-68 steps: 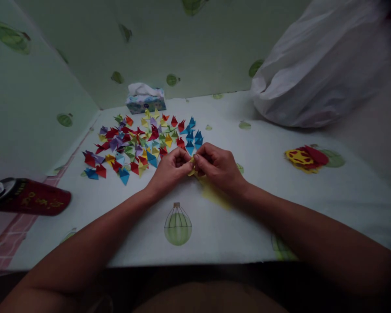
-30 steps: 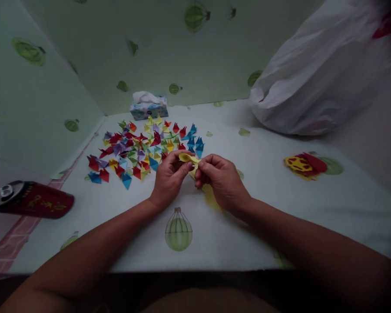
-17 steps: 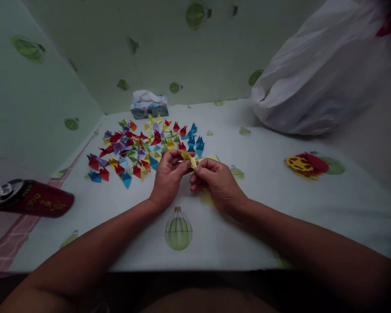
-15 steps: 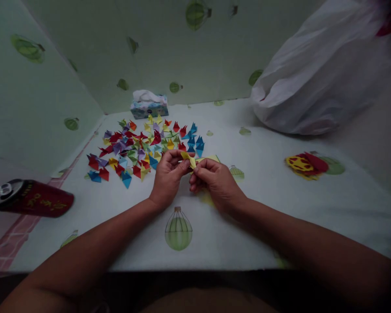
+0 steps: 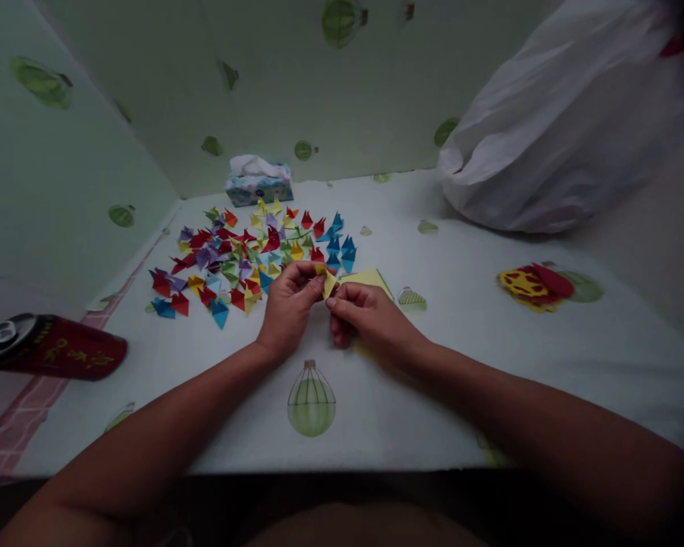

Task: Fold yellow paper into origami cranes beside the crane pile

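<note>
Between my two hands is a small folded piece of yellow paper [image 5: 329,284]. My left hand [image 5: 292,302] pinches it from the left with thumb and fingers. At its right lower edge, my right hand [image 5: 367,313] grips it between thumb and forefinger. Just behind the right hand lies a stack of flat yellow paper sheets [image 5: 372,279], partly covered by that hand. Left of and beyond my hands, many folded paper cranes [image 5: 239,254] in red, blue, yellow, purple and green are spread over the table.
A tissue box [image 5: 259,184] stands by the back wall. A red drink can [image 5: 57,346] is at the left edge. A large white plastic bag [image 5: 539,144] fills the back right, with red and yellow cut-out pieces [image 5: 533,286] in front. The table [image 5: 233,425] has a balloon-print cover.
The yellow paper has turned and shifted slightly left in my fingers. My right hand has moved a little lower, uncovering more of the yellow sheets behind it.
</note>
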Tool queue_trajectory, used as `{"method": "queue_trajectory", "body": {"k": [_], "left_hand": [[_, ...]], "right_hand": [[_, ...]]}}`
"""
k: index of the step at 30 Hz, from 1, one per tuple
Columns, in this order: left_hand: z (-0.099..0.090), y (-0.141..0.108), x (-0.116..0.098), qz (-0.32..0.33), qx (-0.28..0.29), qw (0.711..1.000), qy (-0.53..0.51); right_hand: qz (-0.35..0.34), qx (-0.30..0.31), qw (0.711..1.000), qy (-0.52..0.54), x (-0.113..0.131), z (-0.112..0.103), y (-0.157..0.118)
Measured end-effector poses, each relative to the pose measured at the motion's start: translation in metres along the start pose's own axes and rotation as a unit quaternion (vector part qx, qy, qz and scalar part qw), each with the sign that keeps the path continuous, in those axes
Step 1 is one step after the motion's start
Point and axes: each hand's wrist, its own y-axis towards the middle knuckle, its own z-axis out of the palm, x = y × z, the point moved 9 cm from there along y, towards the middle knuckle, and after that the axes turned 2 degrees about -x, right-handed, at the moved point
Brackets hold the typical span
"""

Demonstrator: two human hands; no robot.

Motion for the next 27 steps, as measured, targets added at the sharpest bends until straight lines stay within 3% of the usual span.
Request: {"method": "queue_trajectory", "body": {"k": [4, 7, 17, 22, 27], "left_hand": [[0.000, 0.002, 0.004, -0.025, 0.012, 1.000, 0.003], [0.007, 0.001, 0.008, -0.049, 0.053, 0.997, 0.015], [0.009, 0.000, 0.002, -0.033, 0.070, 0.994, 0.078], [0.013, -0.001, -0.016, 0.054, 0.086, 0.971, 0.215], [0.015, -0.002, -0.019, 0.071, 0.093, 0.967, 0.227]], "right_hand": [[-0.102, -0.080, 0.989, -0.064, 0.023, -0.021, 0.002], [-0.135, -0.081, 0.986, -0.054, 0.031, -0.027, 0.006], [-0.136, -0.035, 0.988, -0.060, 0.030, -0.023, 0.011], [-0.124, -0.036, 0.990, -0.049, 0.028, -0.025, 0.013], [-0.118, -0.032, 0.992, -0.040, 0.027, -0.025, 0.013]]}}
